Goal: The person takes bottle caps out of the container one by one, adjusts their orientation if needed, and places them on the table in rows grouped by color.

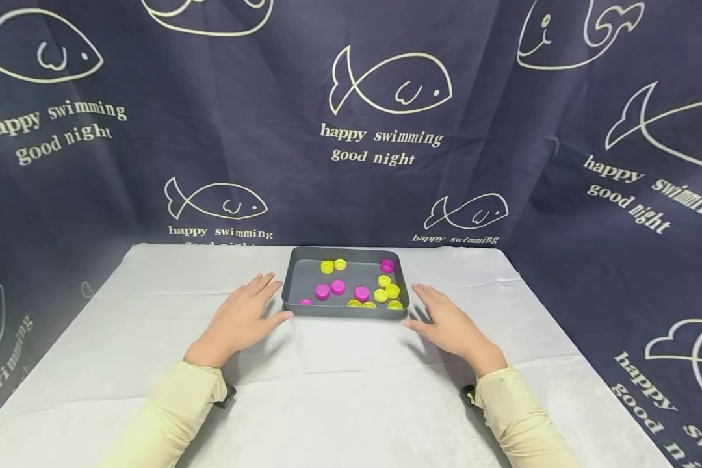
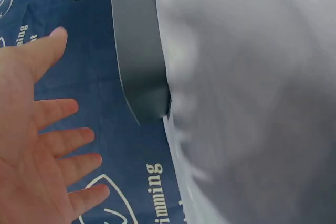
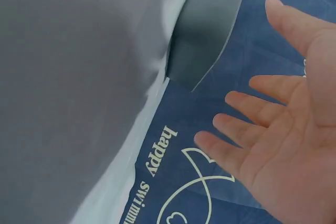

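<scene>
A dark grey rectangular tray (image 1: 339, 312) lies on the white-covered table with several yellow caps (image 1: 392, 290) and several magenta caps (image 1: 338, 286) scattered in it. My left hand (image 1: 242, 318) is beside the tray's left end, fingers spread and straight, thumb close to the near left corner. On the opposite side my right hand (image 1: 449, 324) mirrors it, its thumb by the near right corner. Both wrist views show the palms, with the left hand (image 2: 37, 145) and right hand (image 3: 283, 135) holding nothing and a gap showing between each hand and the tray wall (image 2: 139, 45).
White cloth (image 1: 339, 396) covers the table. Dark blue curtains (image 1: 304, 182) with fish drawings and lettering hang behind it and along both sides. Each forearm wears a pale sleeve (image 1: 172, 406) and a black wrist strap (image 1: 225, 396).
</scene>
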Demonstrator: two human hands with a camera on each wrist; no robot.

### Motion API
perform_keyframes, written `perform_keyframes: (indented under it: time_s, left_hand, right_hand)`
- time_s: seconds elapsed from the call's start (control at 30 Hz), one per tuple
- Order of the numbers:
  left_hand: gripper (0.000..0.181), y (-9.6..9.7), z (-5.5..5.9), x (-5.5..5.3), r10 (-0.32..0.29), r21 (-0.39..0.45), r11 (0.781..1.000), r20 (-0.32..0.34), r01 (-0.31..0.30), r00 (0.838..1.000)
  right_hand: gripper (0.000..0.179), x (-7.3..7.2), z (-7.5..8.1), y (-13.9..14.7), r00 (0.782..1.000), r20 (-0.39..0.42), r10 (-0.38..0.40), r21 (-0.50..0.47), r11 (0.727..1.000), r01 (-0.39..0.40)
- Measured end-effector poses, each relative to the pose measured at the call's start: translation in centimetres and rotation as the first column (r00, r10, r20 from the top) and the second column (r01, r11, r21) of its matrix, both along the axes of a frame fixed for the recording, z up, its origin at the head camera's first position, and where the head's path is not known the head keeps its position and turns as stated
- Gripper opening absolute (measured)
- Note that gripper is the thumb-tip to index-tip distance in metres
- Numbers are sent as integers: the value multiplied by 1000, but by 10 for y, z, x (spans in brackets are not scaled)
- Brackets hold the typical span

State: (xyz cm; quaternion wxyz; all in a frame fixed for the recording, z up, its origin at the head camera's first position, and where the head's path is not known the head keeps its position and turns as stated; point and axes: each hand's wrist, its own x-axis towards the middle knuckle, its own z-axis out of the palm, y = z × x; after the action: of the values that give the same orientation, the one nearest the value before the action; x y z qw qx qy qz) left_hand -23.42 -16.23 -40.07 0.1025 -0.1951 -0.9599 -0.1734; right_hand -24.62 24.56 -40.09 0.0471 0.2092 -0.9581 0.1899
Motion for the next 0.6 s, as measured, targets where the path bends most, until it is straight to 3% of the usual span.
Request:
perform_keyframes:
  time_s: [0.2,0.4,0.5,0.6]
  left_hand:
    - [51,7,-2,-7,-7,63,998,-83,12,997]
    - [25,16,-4,-21,-53,40,997,-166,61,985]
    - [14,18,-10,-25,-66,38,997,-170,74,983]
    - [6,20,-19,-26,-77,56,995,-134,85,988]
  right_hand:
    - [66,-4,11,-7,997,-79,6,-48,999,-10]
    - [54,-24,23,-19,992,-119,40,-50,998,-46]
    - [47,-40,23,-25,992,-112,62,-18,998,-64]
    - [42,-53,18,-29,992,-88,85,26,996,-83]
